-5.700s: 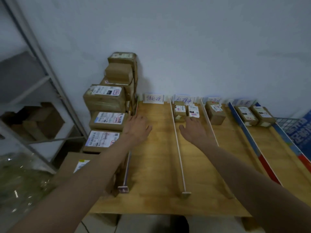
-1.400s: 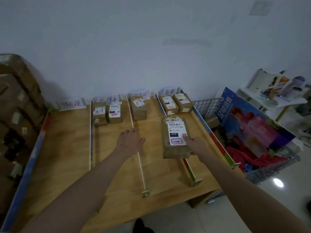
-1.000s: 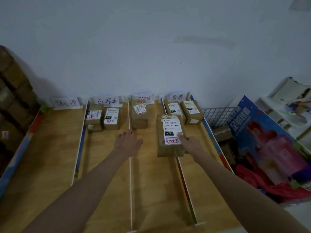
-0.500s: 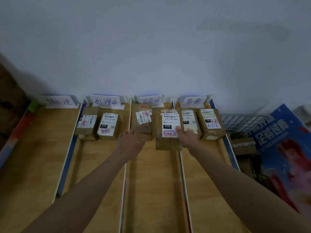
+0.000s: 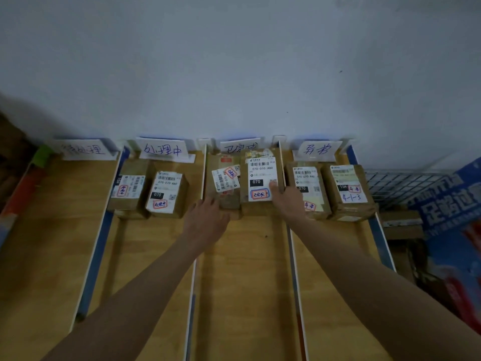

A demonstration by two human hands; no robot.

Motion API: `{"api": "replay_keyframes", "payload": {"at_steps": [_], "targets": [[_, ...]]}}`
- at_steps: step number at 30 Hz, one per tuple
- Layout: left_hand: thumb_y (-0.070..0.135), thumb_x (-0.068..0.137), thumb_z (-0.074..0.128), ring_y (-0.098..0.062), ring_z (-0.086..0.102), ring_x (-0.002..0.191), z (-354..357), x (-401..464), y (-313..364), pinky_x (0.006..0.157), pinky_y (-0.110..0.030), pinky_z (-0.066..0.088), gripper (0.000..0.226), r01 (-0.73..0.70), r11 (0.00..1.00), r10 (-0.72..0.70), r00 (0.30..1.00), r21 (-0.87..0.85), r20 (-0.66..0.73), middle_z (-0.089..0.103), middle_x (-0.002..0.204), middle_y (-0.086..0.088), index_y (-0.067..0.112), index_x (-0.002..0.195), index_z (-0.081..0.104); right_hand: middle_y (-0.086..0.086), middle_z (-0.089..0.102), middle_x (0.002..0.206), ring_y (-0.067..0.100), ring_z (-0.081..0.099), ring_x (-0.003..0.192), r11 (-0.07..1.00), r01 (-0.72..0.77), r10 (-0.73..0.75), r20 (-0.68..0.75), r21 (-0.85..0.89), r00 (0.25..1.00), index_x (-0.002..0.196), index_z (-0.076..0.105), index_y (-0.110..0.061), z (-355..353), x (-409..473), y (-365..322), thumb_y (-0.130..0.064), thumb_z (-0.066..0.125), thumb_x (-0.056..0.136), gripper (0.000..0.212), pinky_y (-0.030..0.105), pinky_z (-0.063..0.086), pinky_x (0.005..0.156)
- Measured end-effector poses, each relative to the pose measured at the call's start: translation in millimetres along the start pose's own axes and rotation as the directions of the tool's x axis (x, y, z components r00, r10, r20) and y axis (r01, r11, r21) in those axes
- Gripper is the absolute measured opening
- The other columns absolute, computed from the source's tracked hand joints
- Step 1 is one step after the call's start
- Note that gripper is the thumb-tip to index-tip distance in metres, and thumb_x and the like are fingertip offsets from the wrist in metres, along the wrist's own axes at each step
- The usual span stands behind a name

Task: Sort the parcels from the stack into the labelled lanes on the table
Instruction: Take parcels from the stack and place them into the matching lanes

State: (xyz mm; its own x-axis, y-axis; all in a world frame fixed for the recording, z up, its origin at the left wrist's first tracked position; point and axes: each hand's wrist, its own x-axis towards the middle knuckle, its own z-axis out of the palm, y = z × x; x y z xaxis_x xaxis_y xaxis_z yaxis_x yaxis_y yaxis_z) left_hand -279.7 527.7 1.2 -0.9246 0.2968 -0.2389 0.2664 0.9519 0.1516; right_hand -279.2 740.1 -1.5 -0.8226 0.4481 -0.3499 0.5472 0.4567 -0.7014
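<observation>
A wooden table [image 5: 242,282] is split by thin rails into 4 lanes, each with a handwritten card against the far wall. The right hand [image 5: 287,201] rests on the near right corner of a tall brown parcel [image 5: 260,182] with a white label, standing at the far end of the 3rd lane from the left, under its card [image 5: 240,147]. The thumb lies on the label and the other fingers wrap the parcel's right side, so the hand holds it. Just left of it, touching or nearly so, a 2nd parcel [image 5: 223,181] sits in the same lane. The left hand [image 5: 205,220] lies flat with fingers spread loosely, its fingertips touching the near edge of that 2nd parcel; it grips nothing.

The 2nd lane holds 2 parcels side by side at its far end, one on the left [image 5: 128,188] and one on the right [image 5: 166,194]. The 4th lane also holds 2, a left one [image 5: 307,188] and a right one [image 5: 347,190]. A wire basket [image 5: 406,183] and a blue printed board [image 5: 453,201] stand to the right of the table.
</observation>
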Motion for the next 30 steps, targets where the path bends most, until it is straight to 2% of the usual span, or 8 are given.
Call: {"api": "replay_keyframes", "payload": {"at_steps": [3, 8, 14, 17, 20, 24, 27, 30], "targets": [[0.043, 0.098, 0.04, -0.025, 0.052, 0.122, 3.4, 1.1, -1.8, 0.106, -0.039, 0.038, 0.052, -0.014, 1.0, 0.014, 1.0, -0.006, -0.017, 0.041, 0.144, 0.001, 0.021, 0.145, 0.041, 0.026, 0.038, 0.144, 0.036, 0.054, 0.119, 0.993, -0.024, 0.03, 0.052, -0.114, 0.998, 0.104, 0.068, 0.0, 1.2, 0.1, 6.3, -0.051, 0.042, 0.102, 0.057, 0.044, 0.045, 0.101], [0.043, 0.099, 0.039, -0.023, 0.051, 0.124, 7.1, 0.9, -4.7, 0.109, -0.039, 0.035, 0.052, -0.018, 1.0, 0.017, 0.999, -0.007, -0.039, 0.041, 0.144, 0.002, 0.022, 0.146, 0.04, 0.026, 0.033, 0.144, 0.038, 0.053, 0.115, 0.982, -0.053, 0.059, 0.028, -0.182, 0.998, 0.107, 0.064, 0.001, 5.2, 8.4, 12.5, -0.052, 0.043, 0.101, 0.057, 0.047, 0.046, 0.099], [0.044, 0.098, 0.04, -0.022, 0.052, 0.122, 8.9, -0.4, -4.3, 0.11, -0.038, 0.034, 0.046, -0.013, 0.999, 0.014, 1.0, 0.029, -0.02, 0.044, 0.142, 0.002, 0.02, 0.136, 0.051, 0.015, 0.061, 0.112, 0.029, 0.061, 0.094, 0.993, -0.069, 0.068, -0.015, -0.093, 0.998, 0.108, 0.059, 0.0, 7.3, 10.8, 12.5, -0.043, 0.05, 0.1, 0.044, 0.042, 0.053, 0.079], [0.043, 0.096, 0.041, -0.019, 0.05, 0.125, 4.3, -4.1, -5.6, 0.112, -0.039, 0.032, 0.046, -0.03, 0.998, 0.029, 0.999, 0.05, 0.023, 0.046, 0.142, 0.001, 0.02, 0.135, 0.052, 0.009, 0.059, 0.089, 0.024, 0.057, 0.081, 0.991, -0.024, 0.022, -0.013, -0.13, 1.0, 0.093, 0.058, -0.005, -4.3, -4.1, 12.8, -0.031, 0.052, 0.1, 0.028, 0.029, 0.041, 0.06], [0.043, 0.096, 0.043, -0.021, 0.048, 0.128, -9.7, -15.8, -1.9, 0.113, -0.042, 0.03, 0.048, -0.017, 0.997, 0.015, 0.999, 0.074, 0.029, 0.049, 0.141, -0.002, 0.018, 0.136, 0.05, 0.002, 0.044, 0.068, 0.018, 0.043, 0.061, 0.979, 0.038, -0.045, -0.032, -0.202, 0.998, 0.069, 0.041, -0.014, -25.2, -26.0, 11.8, -0.023, 0.05, 0.097, 0.031, 0.028, 0.026, 0.05], [0.039, 0.097, 0.042, -0.024, 0.051, 0.124, -32.7, -45.9, 1.5, 0.111, -0.042, 0.031, 0.045, 0.013, 0.997, -0.013, 1.0, 0.08, -0.004, 0.054, 0.135, -0.005, 0.015, 0.132, 0.054, 0.009, 0.052, 0.096, 0.026, 0.052, 0.09, 0.916, 0.186, -0.198, 0.003, -0.355, 0.98, 0.097, 0.051, -0.008, -50.3, -67.0, -1.7, -0.026, 0.047, 0.098, 0.018, 0.033, 0.039, 0.068], [0.045, 0.1, 0.038, -0.025, 0.049, 0.126, -51.4, -81.3, -2.0, 0.112, -0.043, 0.03, 0.048, 0.019, 0.996, -0.014, 0.998, 0.085, -0.061, 0.053, 0.137, -0.006, 0.015, 0.133, 0.054, 0.01, 0.05, 0.122, 0.028, 0.049, 0.115, 0.832, 0.3, -0.33, 0.017, -0.467, 0.944, 0.127, 0.05, -0.009, -58.3, -111.9, -10.9, -0.031, 0.045, 0.1, 0.034, 0.039, 0.046, 0.084], [0.045, 0.101, 0.035, -0.025, 0.046, 0.131, -68.5, -129.2, -13.2, 0.114, -0.044, 0.029, 0.049, 0.017, 0.995, -0.006, 0.993, 0.095, -0.117, 0.051, 0.141, -0.006, 0.015, 0.138, 0.049, 0.01, 0.046, 0.14, 0.029, 0.042, 0.131, 0.769, 0.365, -0.408, 0.037, -0.525, 0.912, 0.139, 0.044, -0.015, -57.2, -167.9, -17.7, -0.035, 0.042, 0.1, 0.044, 0.05, 0.043, 0.104]]}}
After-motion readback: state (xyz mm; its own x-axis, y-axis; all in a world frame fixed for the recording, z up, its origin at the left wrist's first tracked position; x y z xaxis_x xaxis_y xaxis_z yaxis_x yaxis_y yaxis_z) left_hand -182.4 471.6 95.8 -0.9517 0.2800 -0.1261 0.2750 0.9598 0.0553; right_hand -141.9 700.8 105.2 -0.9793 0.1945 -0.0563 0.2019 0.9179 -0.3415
